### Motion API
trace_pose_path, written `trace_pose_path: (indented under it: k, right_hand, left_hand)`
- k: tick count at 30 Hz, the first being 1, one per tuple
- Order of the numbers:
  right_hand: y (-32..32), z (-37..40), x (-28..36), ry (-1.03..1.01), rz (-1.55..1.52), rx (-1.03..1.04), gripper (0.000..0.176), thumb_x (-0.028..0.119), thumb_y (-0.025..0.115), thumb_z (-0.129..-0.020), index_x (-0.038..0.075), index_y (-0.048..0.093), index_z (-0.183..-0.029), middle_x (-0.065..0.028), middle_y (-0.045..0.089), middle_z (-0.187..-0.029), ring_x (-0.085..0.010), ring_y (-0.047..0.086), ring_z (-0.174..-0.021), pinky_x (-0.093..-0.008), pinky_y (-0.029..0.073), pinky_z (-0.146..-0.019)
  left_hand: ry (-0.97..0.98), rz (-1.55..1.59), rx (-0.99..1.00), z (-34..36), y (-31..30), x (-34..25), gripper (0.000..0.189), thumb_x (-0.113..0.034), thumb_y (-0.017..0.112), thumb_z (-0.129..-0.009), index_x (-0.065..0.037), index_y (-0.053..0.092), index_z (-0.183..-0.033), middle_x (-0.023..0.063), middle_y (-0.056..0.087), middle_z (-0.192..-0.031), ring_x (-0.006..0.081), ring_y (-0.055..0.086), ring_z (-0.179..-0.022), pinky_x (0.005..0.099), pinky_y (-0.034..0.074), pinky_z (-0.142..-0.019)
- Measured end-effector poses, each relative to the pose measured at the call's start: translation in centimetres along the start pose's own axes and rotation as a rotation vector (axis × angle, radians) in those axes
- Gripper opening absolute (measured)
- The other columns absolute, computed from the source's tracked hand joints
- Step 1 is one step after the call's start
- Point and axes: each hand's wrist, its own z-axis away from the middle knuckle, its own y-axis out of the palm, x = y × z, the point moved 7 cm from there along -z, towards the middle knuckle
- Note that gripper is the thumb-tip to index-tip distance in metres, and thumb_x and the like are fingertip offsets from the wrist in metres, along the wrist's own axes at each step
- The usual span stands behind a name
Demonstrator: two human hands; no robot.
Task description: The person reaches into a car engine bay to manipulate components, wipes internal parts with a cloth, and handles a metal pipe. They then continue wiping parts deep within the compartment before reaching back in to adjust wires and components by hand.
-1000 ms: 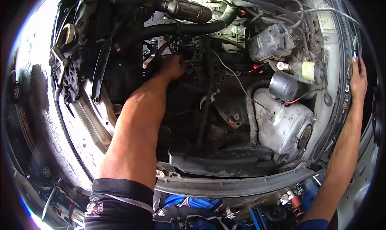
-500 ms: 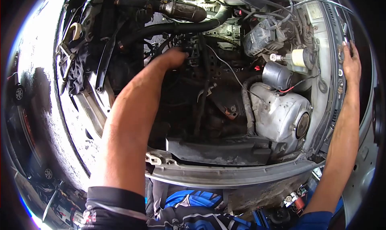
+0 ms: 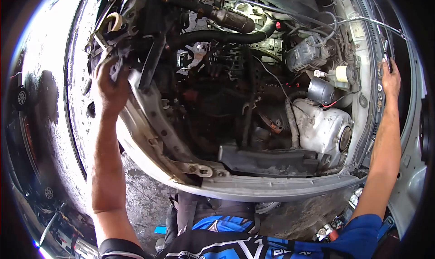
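Note:
At the car's front crossmember, my left hand [image 3: 110,84] is closed round a crumpled dark rag [image 3: 121,63]. Close to its fingertips lie a wrench [image 3: 100,39] and a cream-coloured ring [image 3: 115,21]. Over on the right, my right hand [image 3: 390,80] is at the cowl edge, its fingers closed on a slim metal tool [image 3: 386,48] whose kind I cannot make out. Small metal pieces like sockets [image 3: 379,88] sit beside that hand. Between both arms lies the open engine bay, with a black hose [image 3: 222,35] across its far part.
A silver reservoir [image 3: 317,127] and a black cylinder [image 3: 321,90] stand in the bay's right side. A black plastic panel [image 3: 267,161] runs along the near bodywork. A metal rod [image 3: 371,20] crosses at upper right. Parked cars [image 3: 27,136] are far left.
My left hand has come out of the engine bay and moved left onto the rag. The view has shifted leftward. My right hand remains at the cowl edge.

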Motion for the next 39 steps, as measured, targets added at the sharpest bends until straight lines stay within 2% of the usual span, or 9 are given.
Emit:
trace_pose_path:
  k: [3,10,14,20,24,28,30,34,39]
  right_hand:
    - [0.2,-0.5,-0.5,-0.069,0.164,-0.068,0.076,0.066,0.052,-0.092,0.01,0.054,-0.143,-0.0207,0.055,-0.142,-0.0362,0.048,-0.135,-0.0433,0.036,-0.114]
    - [-2.0,1.2,2.3,-0.044,0.184,-0.308,0.073,0.061,0.054,-0.094,0.002,0.057,-0.137,-0.0249,0.056,-0.138,-0.0399,0.05,-0.132,-0.0456,0.036,-0.112]
    - [-6.8,10.8,16.5,-0.266,-0.357,-0.19,0.058,0.037,0.066,-0.096,-0.004,0.055,-0.136,-0.0257,0.055,-0.139,-0.0359,0.048,-0.135,-0.0414,0.032,-0.116]
    - [-10.5,27.9,34.8,-0.286,-0.899,0.424,0.051,0.019,0.073,-0.089,-0.002,0.057,-0.132,-0.0189,0.058,-0.135,-0.0305,0.054,-0.128,-0.0426,0.038,-0.112]
    - [-12.0,32.9,47.8,-0.753,-0.94,0.509,0.039,0.015,0.074,-0.084,0.001,0.065,-0.12,-0.0195,0.064,-0.116,-0.038,0.063,-0.105,-0.0436,0.052,-0.092]
    - [-10.7,33.4,58.5,-0.868,-0.921,0.402,0.032,0.01,0.064,-0.087,0.004,0.064,-0.119,-0.0156,0.062,-0.108,-0.0372,0.063,-0.1,-0.0461,0.054,-0.086]
    - [-9.1,33.1,62.9,-0.878,-0.826,0.306,0.033,0.009,0.056,-0.09,0.008,0.064,-0.122,-0.0152,0.06,-0.109,-0.0348,0.063,-0.104,-0.0443,0.055,-0.087]
    - [-7.5,32.8,68.7,-0.814,-0.621,0.42,0.032,0.011,0.053,-0.09,0.011,0.067,-0.119,-0.0137,0.061,-0.111,-0.0321,0.061,-0.108,-0.0434,0.055,-0.088]
    - [-6.1,32.3,70.3,-0.858,-0.582,0.363,0.021,0.011,0.057,-0.086,0.011,0.072,-0.101,-0.0119,0.061,-0.112,-0.0314,0.06,-0.111,-0.0423,0.055,-0.089]
  left_hand:
    - [0.069,-0.23,-0.022,1.9,-0.7,-0.5,0.035,-0.017,0.075,-0.083,-0.006,0.067,-0.116,0.0168,0.063,-0.12,0.0367,0.055,-0.116,0.0468,0.042,-0.102]
    - [0.165,-0.071,-0.145,1.5,-2.2,-2.1,0.026,-0.013,0.076,-0.076,-0.005,0.066,-0.098,0.0155,0.066,-0.101,0.0378,0.06,-0.098,0.0465,0.047,-0.089]
    - [0.068,-0.062,-0.163,1.5,-2.3,-1.8,0.024,-0.014,0.075,-0.076,-0.006,0.066,-0.096,0.0139,0.065,-0.098,0.0369,0.06,-0.096,0.0469,0.047,-0.086]
    - [-0.155,-0.103,-0.139,1.6,-2.2,-0.3,0.031,-0.023,0.071,-0.08,-0.007,0.067,-0.106,0.0113,0.064,-0.115,0.0343,0.053,-0.117,0.0504,0.036,-0.103]
    - [-0.293,-0.137,-0.18,0.9,-2.3,1.3,0.039,-0.019,0.068,-0.08,-0.008,0.065,-0.118,0.0134,0.055,-0.132,0.0373,0.041,-0.132,0.0531,0.025,-0.114]
    - [-0.428,-0.239,-0.199,-1.0,-3.0,2.6,0.044,-0.019,0.061,-0.084,-0.013,0.061,-0.128,0.0127,0.053,-0.138,0.0346,0.039,-0.138,0.0626,0.015,-0.118]
    - [-0.503,-0.358,0.167,-2.8,-2.5,3.3,0.044,-0.02,0.056,-0.086,-0.015,0.062,-0.129,0.0123,0.054,-0.138,0.0343,0.042,-0.136,0.066,0.017,-0.116]
    - [-0.404,-0.379,0.313,-5.0,-2.7,4.1,0.038,-0.022,0.055,-0.089,-0.02,0.069,-0.124,0.0111,0.057,-0.136,0.0338,0.046,-0.134,0.0654,0.022,-0.114]
    - [-0.421,-0.31,0.408,-6.6,-3.5,4.3,0.035,-0.032,0.063,-0.088,-0.021,0.071,-0.12,0.0166,0.069,-0.119,0.0372,0.065,-0.111,0.0455,0.052,-0.094]
